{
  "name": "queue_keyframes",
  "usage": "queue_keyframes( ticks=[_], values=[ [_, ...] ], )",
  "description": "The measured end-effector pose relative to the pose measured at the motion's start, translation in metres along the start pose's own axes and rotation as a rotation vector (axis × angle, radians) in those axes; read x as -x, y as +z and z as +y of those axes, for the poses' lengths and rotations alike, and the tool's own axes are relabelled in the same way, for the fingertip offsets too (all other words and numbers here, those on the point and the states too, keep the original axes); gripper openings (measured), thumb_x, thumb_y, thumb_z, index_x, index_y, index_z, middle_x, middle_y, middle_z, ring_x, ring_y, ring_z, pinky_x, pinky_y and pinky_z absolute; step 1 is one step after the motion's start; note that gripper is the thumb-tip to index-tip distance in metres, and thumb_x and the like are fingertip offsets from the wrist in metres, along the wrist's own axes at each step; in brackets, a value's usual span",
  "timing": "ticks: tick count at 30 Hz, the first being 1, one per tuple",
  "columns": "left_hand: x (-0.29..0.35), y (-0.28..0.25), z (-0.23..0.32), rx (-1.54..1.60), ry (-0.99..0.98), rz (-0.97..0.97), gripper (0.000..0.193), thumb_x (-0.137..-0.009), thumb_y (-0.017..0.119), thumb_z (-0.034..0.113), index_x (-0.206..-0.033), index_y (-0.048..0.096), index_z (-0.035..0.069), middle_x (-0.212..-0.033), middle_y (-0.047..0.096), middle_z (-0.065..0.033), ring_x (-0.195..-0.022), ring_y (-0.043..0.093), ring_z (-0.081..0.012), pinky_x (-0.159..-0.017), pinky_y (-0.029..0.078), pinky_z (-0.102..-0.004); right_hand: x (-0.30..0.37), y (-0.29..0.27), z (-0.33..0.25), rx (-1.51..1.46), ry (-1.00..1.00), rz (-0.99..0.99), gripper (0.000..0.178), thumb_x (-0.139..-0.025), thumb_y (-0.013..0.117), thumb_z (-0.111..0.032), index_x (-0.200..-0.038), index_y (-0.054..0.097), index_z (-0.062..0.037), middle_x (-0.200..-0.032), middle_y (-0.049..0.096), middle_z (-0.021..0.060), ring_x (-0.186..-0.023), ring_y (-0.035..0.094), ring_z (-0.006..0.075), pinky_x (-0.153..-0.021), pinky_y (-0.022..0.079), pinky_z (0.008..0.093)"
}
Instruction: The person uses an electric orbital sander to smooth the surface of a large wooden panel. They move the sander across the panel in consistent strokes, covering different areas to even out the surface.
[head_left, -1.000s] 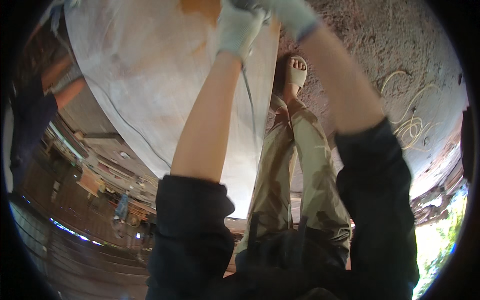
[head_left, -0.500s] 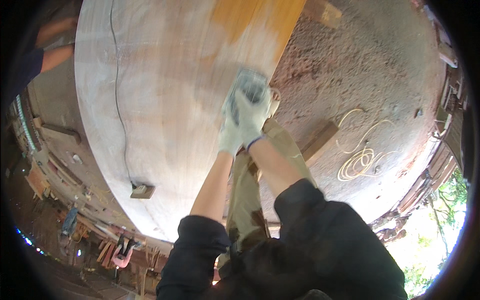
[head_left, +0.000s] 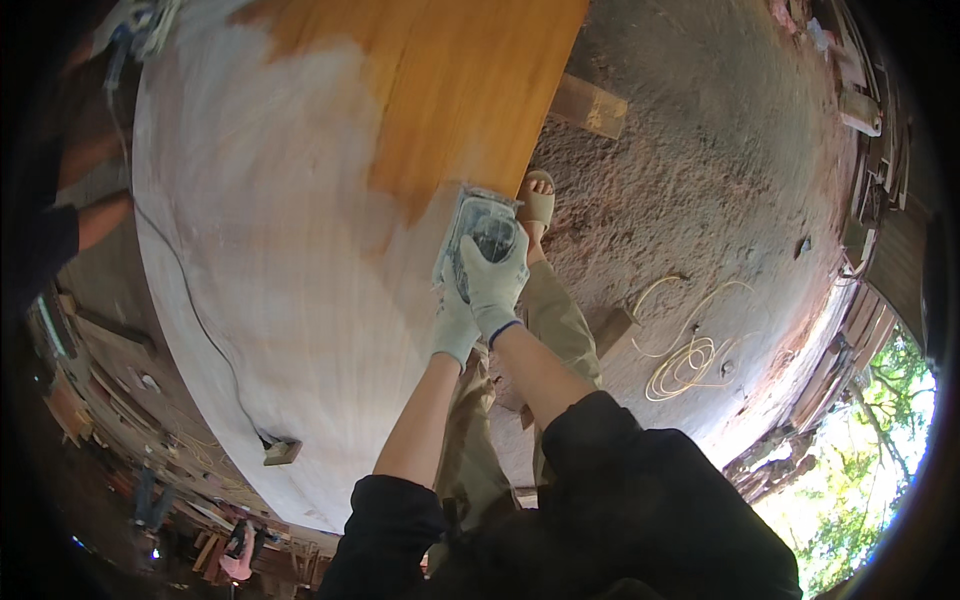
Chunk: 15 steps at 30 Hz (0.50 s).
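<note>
Both my hands wear white gloves dusted with powder and grip a dusty grey power sander [head_left: 487, 225]. My right hand [head_left: 495, 283] wraps over the top of its body, the fingers closed round it. My left hand [head_left: 455, 325] is closed along the sander's left and rear side, its fingertips partly hidden. The sander lies flat on a large wooden slab [head_left: 270, 260], close to the right edge. Whitish dust covers the slab's near and left parts, while an orange-brown coated area [head_left: 460, 90] begins just beyond the sander.
A grey cord [head_left: 185, 285] runs along the slab's left side to a small block [head_left: 282, 452]. Another person's arm [head_left: 105, 218] reaches in at the left. Wooden blocks [head_left: 590, 105] and a coiled pale cable [head_left: 690, 367] lie on the rough ground at right.
My hands and the sander have moved forward along the slab, nearer to the orange-brown area. The view has shifted, showing more of that area and my sandalled foot.
</note>
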<state>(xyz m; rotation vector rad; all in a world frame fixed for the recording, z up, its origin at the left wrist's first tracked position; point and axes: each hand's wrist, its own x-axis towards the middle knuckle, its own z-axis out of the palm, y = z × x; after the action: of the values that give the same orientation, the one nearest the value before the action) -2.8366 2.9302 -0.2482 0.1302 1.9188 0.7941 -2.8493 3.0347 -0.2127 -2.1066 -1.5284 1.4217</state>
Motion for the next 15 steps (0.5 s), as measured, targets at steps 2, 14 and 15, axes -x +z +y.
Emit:
queue_keyframes(
  ticks=[2, 14, 15],
  values=[
    [-0.033, 0.012, 0.036, -0.011, 0.127, 0.028, 0.097, -0.086, 0.072, 0.039, -0.158, 0.016, 0.007, -0.153, 0.039, -0.0209, -0.138, 0.043, -0.0358, -0.112, 0.038, -0.0426, -0.038, -0.007, -0.040, 0.039, -0.037, 0.031, 0.073, -0.074, 0.081, -0.025, -0.136, 0.050, -0.0021, -0.129, 0.059, 0.0162, -0.121, 0.057, 0.0274, -0.102, 0.046, 0.0373],
    [-0.182, 0.037, 0.267, 0.047, 0.163, -0.038, 0.098, -0.082, 0.080, 0.032, -0.155, 0.021, 0.004, -0.153, 0.040, -0.0186, -0.141, 0.040, -0.0307, -0.114, 0.036, -0.0387, -0.241, -0.020, -0.211, 0.090, -0.037, 0.024, 0.071, -0.072, 0.074, -0.035, -0.130, 0.047, -0.0042, -0.128, 0.056, 0.0189, -0.116, 0.058, 0.0368, -0.100, 0.047, 0.0453],
    [-0.197, 0.040, 0.278, 0.013, 0.179, -0.016, 0.100, -0.080, 0.081, 0.033, -0.155, 0.021, 0.004, -0.152, 0.040, -0.0190, -0.140, 0.041, -0.0312, -0.114, 0.036, -0.0391, -0.257, -0.020, -0.222, 0.089, -0.059, 0.032, 0.071, -0.071, 0.074, -0.035, -0.129, 0.048, -0.0036, -0.127, 0.057, 0.0193, -0.116, 0.058, 0.0366, -0.099, 0.048, 0.0452]
  ],
)
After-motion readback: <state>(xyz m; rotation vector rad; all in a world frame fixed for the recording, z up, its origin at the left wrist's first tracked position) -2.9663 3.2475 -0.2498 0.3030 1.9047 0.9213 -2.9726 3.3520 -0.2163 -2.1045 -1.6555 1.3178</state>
